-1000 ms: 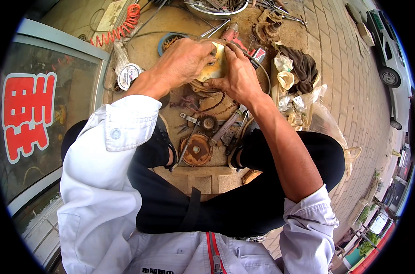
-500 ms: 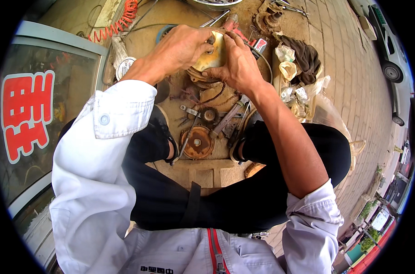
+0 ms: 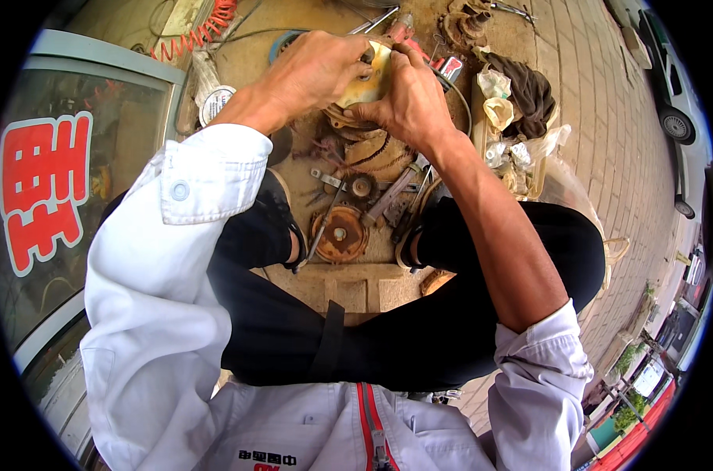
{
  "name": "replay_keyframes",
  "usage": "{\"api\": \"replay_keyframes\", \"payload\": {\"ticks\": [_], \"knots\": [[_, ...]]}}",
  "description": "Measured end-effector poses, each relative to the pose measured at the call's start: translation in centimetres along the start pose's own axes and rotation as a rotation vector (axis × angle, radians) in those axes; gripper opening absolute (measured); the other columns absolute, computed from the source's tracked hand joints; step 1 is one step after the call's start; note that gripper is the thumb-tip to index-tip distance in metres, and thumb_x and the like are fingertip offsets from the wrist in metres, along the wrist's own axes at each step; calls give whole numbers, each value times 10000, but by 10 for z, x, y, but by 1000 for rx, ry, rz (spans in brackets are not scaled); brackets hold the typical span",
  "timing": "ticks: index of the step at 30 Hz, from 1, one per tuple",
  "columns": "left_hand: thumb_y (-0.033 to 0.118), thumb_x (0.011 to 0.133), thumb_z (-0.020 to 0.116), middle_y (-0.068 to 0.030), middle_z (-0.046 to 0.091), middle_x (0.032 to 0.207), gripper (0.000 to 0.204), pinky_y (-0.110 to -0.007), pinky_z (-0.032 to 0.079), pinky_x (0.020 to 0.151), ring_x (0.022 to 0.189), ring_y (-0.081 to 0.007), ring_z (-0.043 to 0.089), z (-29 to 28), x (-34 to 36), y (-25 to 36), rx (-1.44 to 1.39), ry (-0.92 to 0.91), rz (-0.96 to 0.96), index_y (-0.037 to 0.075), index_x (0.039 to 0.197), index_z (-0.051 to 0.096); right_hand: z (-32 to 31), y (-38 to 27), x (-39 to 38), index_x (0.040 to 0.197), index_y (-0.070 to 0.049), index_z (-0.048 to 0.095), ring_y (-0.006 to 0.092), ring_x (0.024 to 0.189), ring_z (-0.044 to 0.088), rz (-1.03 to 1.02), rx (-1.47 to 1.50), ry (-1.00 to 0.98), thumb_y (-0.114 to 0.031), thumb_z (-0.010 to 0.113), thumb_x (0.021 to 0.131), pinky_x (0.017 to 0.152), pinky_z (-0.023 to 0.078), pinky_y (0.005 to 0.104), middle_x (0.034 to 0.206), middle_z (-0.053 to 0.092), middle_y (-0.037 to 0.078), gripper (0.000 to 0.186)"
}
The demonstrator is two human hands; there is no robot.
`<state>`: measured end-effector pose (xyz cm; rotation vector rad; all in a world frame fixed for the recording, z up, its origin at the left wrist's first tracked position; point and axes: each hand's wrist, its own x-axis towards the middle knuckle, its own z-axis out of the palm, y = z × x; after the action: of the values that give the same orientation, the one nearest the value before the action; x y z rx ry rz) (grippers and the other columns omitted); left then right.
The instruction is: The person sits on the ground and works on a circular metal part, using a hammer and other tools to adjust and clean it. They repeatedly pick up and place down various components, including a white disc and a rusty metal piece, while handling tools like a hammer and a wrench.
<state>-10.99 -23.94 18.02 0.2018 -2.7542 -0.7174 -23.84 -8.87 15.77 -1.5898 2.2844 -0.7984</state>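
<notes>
near: 1 rusty disc [image 3: 339,233] flat on ground betw. my feet. above it, 1 yellowish metal part [image 3: 366,82], long axis tilted up-right, gripped by my left hand [image 3: 313,74] and right hand [image 3: 407,106]. far: 1 orange coiled hose [image 3: 195,35].

Your left hand [image 3: 313,74] and right hand [image 3: 407,106] both grip a pale yellow part [image 3: 366,78] above the rusty disc [image 3: 338,234] on the ground [image 3: 364,290] between your knees.

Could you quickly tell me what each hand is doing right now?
Left hand: closed on the yellowish metal part.
Right hand: closed on the same part.
</notes>
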Motion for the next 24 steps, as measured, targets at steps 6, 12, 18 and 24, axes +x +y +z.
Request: {"api": "replay_keyframes", "payload": {"ticks": [6, 12, 18, 24], "knots": [[75, 983, 597, -134, 669, 802, 194, -350, 487, 598, 647, -253, 603, 1, -10, 2, -292, -28, -264, -6, 1149, 657, -20, 11, 11, 1130, 126, 614, 446, 1066, 645, -98, 62, -34, -245, 867, 726, 924, 532, 473, 1185, 628, 298, 604], [157, 903, 622, -94, 676, 976, 343, -288, 520, 654, 796, -157, 628, -5, -40, -20, -1060, 16, -960, -65, 1160, 575, -27, -30, 18, 974, 95, 604, 417, 857, 694, 85, 93, -197, -159, 632, 875, 788, 562, 514, 938, 669, 307, 274], [393, 760, 799, -317, 670, 1149, 769, -509, 537, 878, 1075, -441, 669, 1, -21, 45, -75, -79, -735, -38, 1322, 498, 21, -46, 26, 925, 78, 686, 240, 730, 637, 271, 718, 320, -254, 641, 938, 709, 516, 372, 792, 687, 176, 335], [374, 802, 753, -284, 660, 1187, 723, -538, 534, 873, 1070, -462, 659, 18, -21, 35, 47, -10, -719, 9, 1370, 493, 29, -56, 36, 723, 27, 590, 85, 634, 433, 283, 903, 401, -300, 648, 987, 565, 389, 313, 640, 515, 0, 424]]}}
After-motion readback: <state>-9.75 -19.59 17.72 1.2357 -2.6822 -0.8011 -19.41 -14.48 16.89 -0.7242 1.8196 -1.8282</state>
